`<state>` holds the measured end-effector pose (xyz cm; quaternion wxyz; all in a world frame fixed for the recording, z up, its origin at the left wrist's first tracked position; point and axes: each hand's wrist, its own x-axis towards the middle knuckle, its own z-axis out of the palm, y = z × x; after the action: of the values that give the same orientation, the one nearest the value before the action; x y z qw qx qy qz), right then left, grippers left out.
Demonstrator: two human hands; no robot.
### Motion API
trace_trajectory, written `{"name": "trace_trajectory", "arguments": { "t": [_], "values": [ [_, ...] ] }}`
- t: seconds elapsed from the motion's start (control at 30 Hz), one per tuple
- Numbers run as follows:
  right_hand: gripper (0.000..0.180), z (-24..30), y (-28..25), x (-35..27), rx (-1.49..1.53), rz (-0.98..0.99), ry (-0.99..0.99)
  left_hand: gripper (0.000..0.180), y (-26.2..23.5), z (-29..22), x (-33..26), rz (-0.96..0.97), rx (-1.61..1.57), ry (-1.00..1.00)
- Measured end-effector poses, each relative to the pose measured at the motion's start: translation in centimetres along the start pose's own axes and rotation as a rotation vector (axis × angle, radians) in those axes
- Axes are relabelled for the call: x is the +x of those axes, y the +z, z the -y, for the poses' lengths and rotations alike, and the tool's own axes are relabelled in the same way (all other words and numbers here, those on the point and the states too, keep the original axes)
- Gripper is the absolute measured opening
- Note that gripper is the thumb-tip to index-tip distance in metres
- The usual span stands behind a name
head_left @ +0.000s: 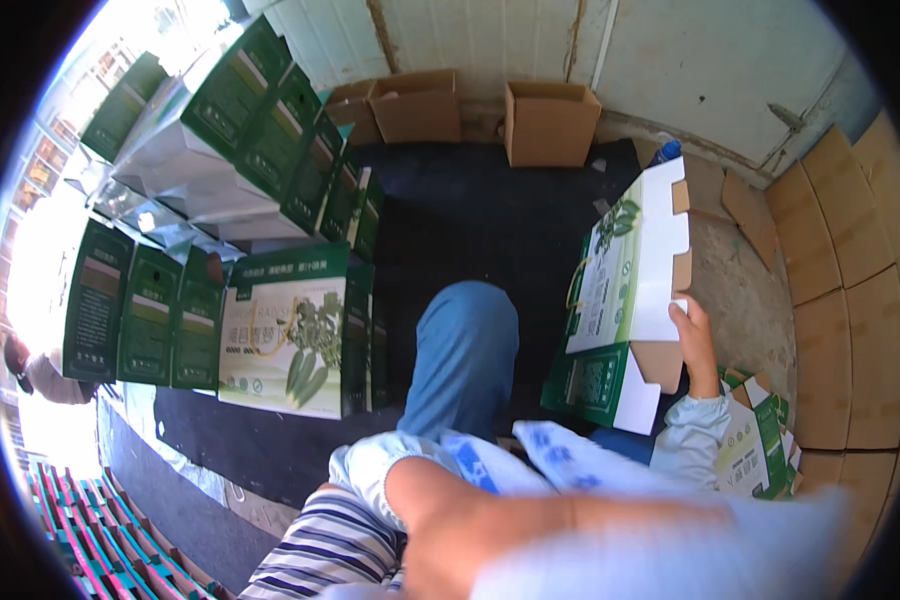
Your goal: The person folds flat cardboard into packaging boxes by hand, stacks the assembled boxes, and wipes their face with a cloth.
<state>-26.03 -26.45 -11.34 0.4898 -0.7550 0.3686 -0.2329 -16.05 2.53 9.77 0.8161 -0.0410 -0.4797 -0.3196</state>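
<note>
My right hand grips the edge of an open gift carton on the right. Its thumb lies on a white flap and its fingers go behind the cardboard. The carton is white and green with a vegetable picture, a yellow cord handle and raised flaps, and it is tilted. My left hand crosses low in front of me, smeared by motion, so its fingers cannot be made out. Beside it is a blurred whitish shape, and above it are white pieces with blue marks.
Assembled green-and-white cartons stand at the left, with more stacked behind. Brown boxes line the back wall and the right side. My bent knee rises over the dark mat. Another carton lies right.
</note>
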Motion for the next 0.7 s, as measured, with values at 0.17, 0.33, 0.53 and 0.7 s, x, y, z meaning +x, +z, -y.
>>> {"name": "trace_trajectory", "arguments": {
  "t": [0.17,0.33,0.53,0.7],
  "values": [
    [0.022,3.8,0.9,0.0,0.086,-0.006,-0.031,0.037,0.6,-1.1,0.3,-0.029,0.048,0.083],
    [0.022,-0.2,1.0,-1.1,-0.048,-0.072,-0.056,0.037,1.2,-0.4,-0.4,-0.002,0.022,0.054],
    [0.027,0.5,-0.2,-1.1,-0.047,-0.071,-0.055,0.038,1.3,0.4,0.7,0.005,0.007,-0.001],
    [0.029,0.4,-0.2,-0.9,-0.066,-0.088,-0.047,0.039,-0.1,1.3,1.4,0.017,0.012,-0.086]
  ]
}}
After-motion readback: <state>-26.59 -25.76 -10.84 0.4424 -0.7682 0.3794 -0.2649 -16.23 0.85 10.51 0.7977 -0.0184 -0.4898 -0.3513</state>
